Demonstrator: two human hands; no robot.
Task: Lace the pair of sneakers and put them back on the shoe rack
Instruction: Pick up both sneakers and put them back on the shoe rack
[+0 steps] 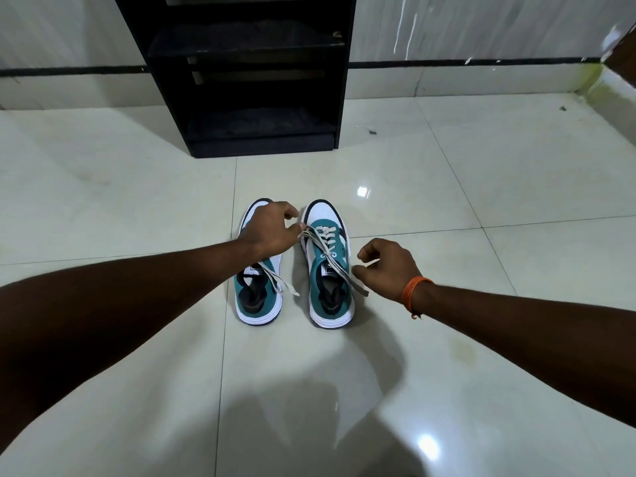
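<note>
Two teal and white sneakers stand side by side on the floor, toes pointing away from me. My left hand (pixel 272 228) hovers over the front of the left sneaker (pixel 258 297) and pinches one end of the cream lace (pixel 321 241) of the right sneaker (pixel 330 290). My right hand (pixel 387 268), with an orange thread on its wrist, pinches the other lace end beside the right sneaker's tongue. The right sneaker's lace is threaded through its front eyelets. A loose lace end lies across the left sneaker's opening.
A black shoe rack (pixel 247 87) with open shelves stands against the wall just beyond the sneakers. The floor is glossy pale tile (pixel 447 187), with a room corner at the far right.
</note>
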